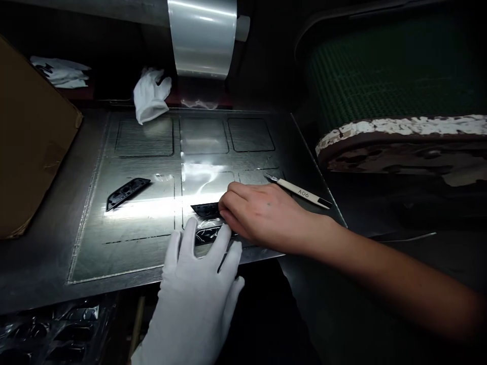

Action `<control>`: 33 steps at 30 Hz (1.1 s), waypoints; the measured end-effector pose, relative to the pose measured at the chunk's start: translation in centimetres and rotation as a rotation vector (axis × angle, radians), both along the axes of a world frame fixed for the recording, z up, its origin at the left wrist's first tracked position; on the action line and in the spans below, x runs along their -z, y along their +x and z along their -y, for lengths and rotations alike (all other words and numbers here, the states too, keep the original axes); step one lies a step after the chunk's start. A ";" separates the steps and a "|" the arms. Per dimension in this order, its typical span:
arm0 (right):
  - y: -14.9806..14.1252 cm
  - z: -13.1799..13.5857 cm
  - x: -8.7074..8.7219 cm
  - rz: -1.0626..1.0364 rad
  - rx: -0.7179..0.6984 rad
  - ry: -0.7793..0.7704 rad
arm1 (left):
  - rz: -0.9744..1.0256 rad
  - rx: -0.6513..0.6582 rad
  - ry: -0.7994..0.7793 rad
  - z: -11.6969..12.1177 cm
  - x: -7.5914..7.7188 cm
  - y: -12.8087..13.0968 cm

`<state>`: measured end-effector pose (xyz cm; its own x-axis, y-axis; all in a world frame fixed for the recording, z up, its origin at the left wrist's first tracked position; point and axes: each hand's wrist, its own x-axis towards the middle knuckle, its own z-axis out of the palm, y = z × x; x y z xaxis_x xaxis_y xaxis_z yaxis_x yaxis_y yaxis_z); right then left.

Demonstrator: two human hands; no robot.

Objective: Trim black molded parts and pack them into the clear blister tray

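My left hand (196,284), in a white glove, lies flat with fingers spread on a black plastic part (207,209) partly wrapped in clear film, at the near edge of a metal work plate (125,253). My bare right hand (262,213) presses its bent fingers together on the same part's right end. A second black plastic part (127,191) lies unwrapped on the plate to the left. A clear film strip (203,175) runs down the plate from a large roll (203,35) at the back.
A craft knife (299,191) marked A06 lies just right of my right hand. A crumpled white glove (150,95) sits at the plate's back, more white cloth (61,71) far left. A cardboard box (30,137) stands left. A green conveyor belt (395,76) is right.
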<state>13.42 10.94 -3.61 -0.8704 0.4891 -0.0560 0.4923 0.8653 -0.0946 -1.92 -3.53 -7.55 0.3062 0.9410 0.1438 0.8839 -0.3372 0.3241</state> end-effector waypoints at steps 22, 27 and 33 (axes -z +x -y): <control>12.7 0.5 2.9 -0.397 0.544 0.112 | 0.286 -0.266 0.148 -2.6 -2.0 -6.4; 5.8 1.4 -0.8 -0.326 0.110 -0.101 | 0.143 -0.129 0.119 -3.9 -1.6 -7.2; -0.1 1.0 -0.9 -0.115 -0.031 0.020 | -0.015 -0.090 0.097 -4.7 -1.5 -7.5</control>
<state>13.31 9.89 -2.72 -0.8854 0.4617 0.0541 0.4520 0.8823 -0.1314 -9.37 1.15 -6.05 0.2240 0.9468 0.2312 0.9166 -0.2853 0.2801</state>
